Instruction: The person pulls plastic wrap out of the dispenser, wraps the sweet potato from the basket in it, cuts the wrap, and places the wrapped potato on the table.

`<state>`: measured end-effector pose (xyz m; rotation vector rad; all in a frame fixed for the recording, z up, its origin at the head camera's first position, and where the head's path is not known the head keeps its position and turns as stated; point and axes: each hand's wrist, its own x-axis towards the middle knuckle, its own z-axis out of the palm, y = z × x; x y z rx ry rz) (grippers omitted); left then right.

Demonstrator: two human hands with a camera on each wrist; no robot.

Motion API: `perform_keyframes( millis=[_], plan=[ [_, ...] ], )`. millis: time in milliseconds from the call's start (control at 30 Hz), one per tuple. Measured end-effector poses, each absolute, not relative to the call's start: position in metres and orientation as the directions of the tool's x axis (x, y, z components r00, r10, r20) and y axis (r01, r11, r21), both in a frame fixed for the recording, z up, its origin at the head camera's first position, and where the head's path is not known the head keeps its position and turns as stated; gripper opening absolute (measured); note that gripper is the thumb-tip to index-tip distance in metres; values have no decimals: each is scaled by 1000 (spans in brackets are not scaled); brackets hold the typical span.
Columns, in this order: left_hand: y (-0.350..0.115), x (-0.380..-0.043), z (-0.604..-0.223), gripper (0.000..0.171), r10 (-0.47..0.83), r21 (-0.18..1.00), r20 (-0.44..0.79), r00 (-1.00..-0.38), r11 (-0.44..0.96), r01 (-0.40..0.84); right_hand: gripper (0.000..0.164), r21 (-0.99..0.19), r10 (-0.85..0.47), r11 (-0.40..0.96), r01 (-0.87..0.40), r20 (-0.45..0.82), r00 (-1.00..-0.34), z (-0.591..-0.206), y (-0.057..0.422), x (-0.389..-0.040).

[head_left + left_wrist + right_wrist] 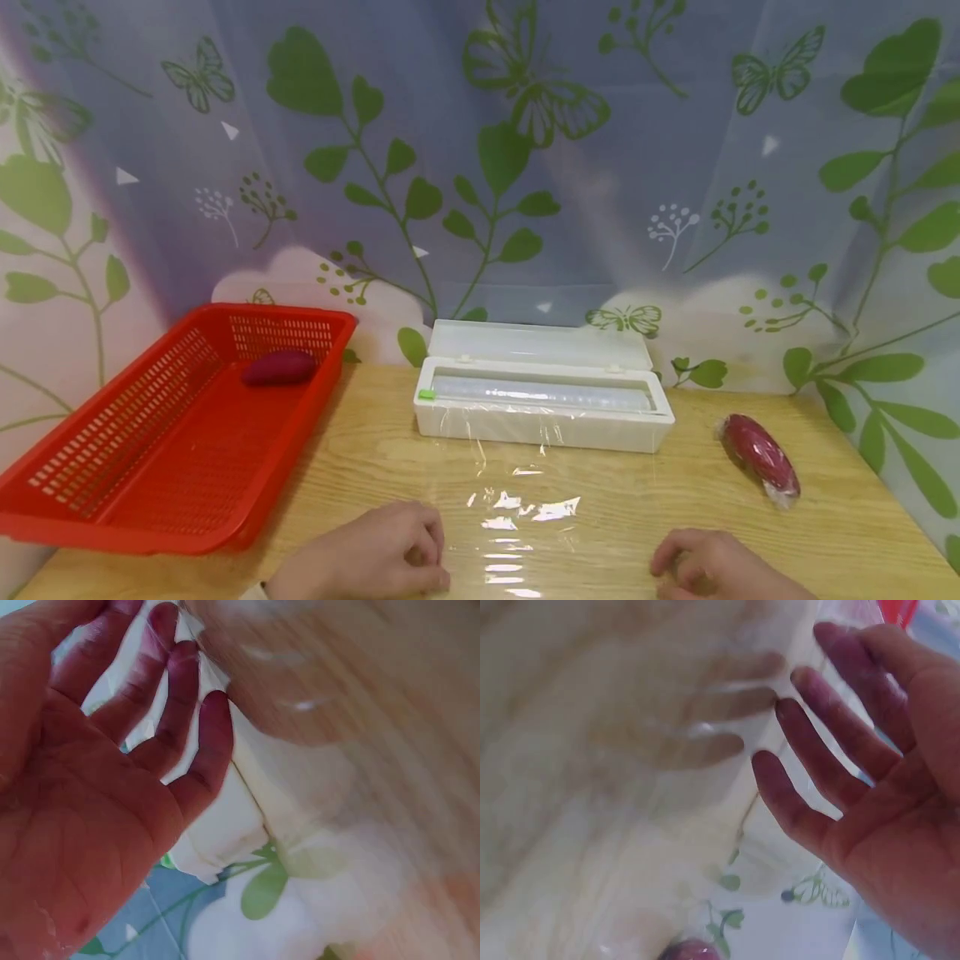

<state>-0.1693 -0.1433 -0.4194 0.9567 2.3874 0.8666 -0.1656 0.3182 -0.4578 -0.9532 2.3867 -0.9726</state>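
Observation:
A clear sheet of cling film [540, 510] stretches from a white dispenser box [540, 429] toward me over the wooden table. My left hand [367, 550] pinches its left edge between thumb and curled index finger. At the opposite edge, my right hand [712, 568] pinches the film in the same way. In the left wrist view, the other fingers of the left hand [112, 802] are loosely bent. The right wrist view shows the right hand [885, 802] with thumb and index tips together. The box lid [540, 342] stands raised, with the film roll [540, 393] inside.
A red plastic basket [258, 492] stands at the left, holding a purple elongated vegetable [280, 367]. On the right lies a similar dark red one wrapped in film [760, 454]. A patterned curtain [600, 183] rises behind the table [360, 450].

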Motion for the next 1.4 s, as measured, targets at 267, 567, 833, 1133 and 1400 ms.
perform_keyframes(
  millis=[267, 567, 833, 1133, 1400],
  plan=[
    [-139, -165, -419, 15, 694, 582, -84, -715, 616, 531, 19, -449, -768, 532, -718, 102, -633, -471, 313, -165],
    [-149, -167, -417, 14, 693, 593, -21, -720, 589, 549, 22, -507, -671, 612, -607, 74, -738, -464, 325, -165],
    [-154, -165, -408, 20, 663, 620, -20, -748, 595, 511, 20, -511, -688, 602, -614, 58, -723, -440, 326, -162],
    [-161, -160, -380, 22, 637, 471, 92, -765, 649, 598, 44, -369, -544, 773, -516, 31, -838, -431, 314, -156],
    [-165, -164, -339, 28, 696, 157, 337, -634, 623, 767, 65, -134, -633, 764, -631, 34, -773, -440, 311, -156]
  ],
)
